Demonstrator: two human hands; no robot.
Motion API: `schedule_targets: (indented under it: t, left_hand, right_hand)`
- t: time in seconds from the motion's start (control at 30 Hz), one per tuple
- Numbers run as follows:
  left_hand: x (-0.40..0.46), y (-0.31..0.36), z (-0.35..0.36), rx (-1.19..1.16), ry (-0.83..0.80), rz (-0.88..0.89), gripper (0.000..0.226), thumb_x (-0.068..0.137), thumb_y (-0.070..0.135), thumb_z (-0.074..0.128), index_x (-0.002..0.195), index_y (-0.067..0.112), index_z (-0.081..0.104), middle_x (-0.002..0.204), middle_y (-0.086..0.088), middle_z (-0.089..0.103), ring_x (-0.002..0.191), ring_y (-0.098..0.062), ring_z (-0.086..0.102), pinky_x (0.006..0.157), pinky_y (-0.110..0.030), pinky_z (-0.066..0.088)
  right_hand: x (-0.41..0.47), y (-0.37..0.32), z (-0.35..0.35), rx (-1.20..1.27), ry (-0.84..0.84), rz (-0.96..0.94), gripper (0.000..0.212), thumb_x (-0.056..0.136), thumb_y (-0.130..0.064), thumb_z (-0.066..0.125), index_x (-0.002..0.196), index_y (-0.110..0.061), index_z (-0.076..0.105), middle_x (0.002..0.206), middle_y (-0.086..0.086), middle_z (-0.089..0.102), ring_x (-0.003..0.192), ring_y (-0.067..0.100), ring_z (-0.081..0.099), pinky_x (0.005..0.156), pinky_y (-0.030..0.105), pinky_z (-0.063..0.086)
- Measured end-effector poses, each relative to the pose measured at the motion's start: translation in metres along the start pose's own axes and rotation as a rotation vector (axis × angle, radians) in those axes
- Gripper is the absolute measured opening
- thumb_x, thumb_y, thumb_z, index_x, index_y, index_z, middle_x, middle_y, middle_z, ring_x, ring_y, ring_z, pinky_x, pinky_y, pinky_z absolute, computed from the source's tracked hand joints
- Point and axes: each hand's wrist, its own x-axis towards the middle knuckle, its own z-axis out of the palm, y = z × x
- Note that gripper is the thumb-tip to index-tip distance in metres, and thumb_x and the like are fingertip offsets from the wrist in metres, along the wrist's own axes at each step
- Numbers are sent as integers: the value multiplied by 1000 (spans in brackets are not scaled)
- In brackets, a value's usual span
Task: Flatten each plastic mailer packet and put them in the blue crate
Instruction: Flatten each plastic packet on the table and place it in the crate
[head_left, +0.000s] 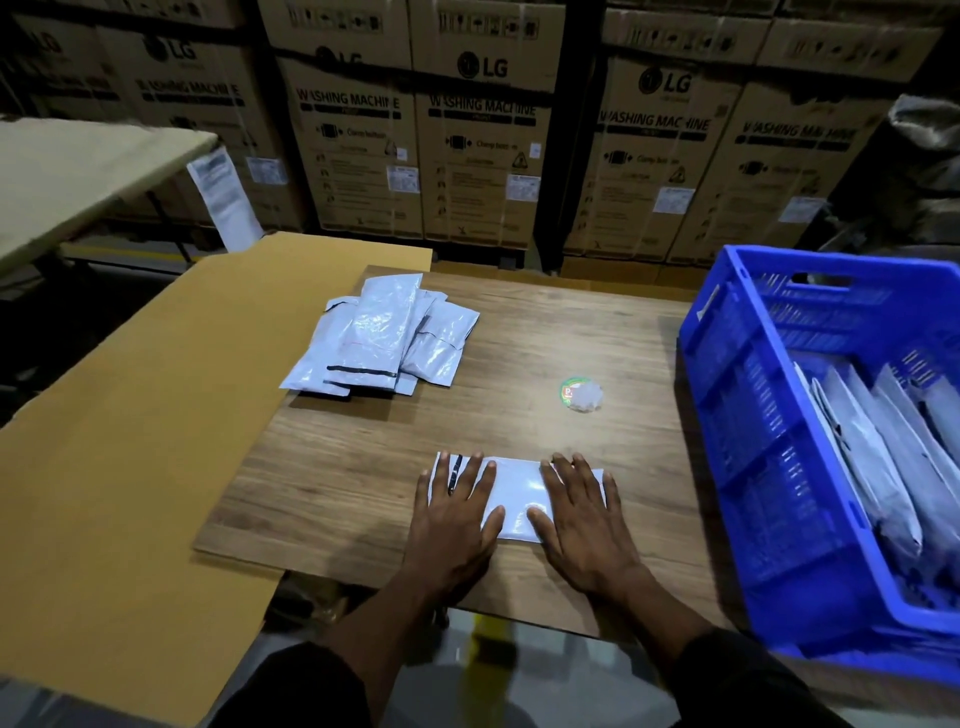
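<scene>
On the wooden table (519, 322), mailer (514, 493) lying flat, long axis left-right, both hands (519, 525) pressing it, fingers straight.

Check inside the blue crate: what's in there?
The blue crate holds several grey mailer packets leaning on edge against each other. Its near wall and the frame edge hide the floor and any packets lower down.

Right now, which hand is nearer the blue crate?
Right. The right hand presses the packet's end toward the blue crate; the left hand presses its far end.
</scene>
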Motion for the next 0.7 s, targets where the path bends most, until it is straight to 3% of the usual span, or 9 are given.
schedule_targets:
  t: [0.23, 0.4, 0.5, 0.7]
  left_hand:
    - [5, 7, -1, 47, 128, 36, 60, 97, 47, 41, 146, 15, 51, 154, -10, 45, 143, -38, 40, 113, -66, 25]
    - [24, 20, 8, -4, 158, 167, 49, 105, 38, 35, 143, 16, 57, 153, -6, 47, 138, -33, 48, 110, -54, 35]
    - [19, 22, 16, -17, 188, 166, 46, 106, 38, 34, 136, 19, 63, 147, -3, 55, 133, -35, 53, 107, -53, 42]
    - [20, 24, 11, -24, 188, 142, 41, 97, 36, 48, 129, 19, 67, 144, -1, 59, 132, -38, 53, 105, -56, 44]
  right_hand:
    - [-2, -2, -1, -8, 26, 3, 66, 101, -58, 19, 154, -21, 33, 161, 1, 30, 151, 24, 18, 117, 57, 19]
    - [-3, -2, -4, -10, 28, -7, 62, 102, -57, 21, 152, -23, 37, 158, -1, 34, 150, 26, 21, 116, 59, 21]
    - [-3, -1, -3, -17, 6, -14, 61, 102, -57, 23, 151, -24, 37, 159, -2, 33, 151, 26, 19, 116, 59, 20]
    - [-1, 0, -3, -10, -32, -3, 67, 100, -62, 10, 153, -26, 33, 162, -5, 27, 153, 23, 11, 118, 58, 14]
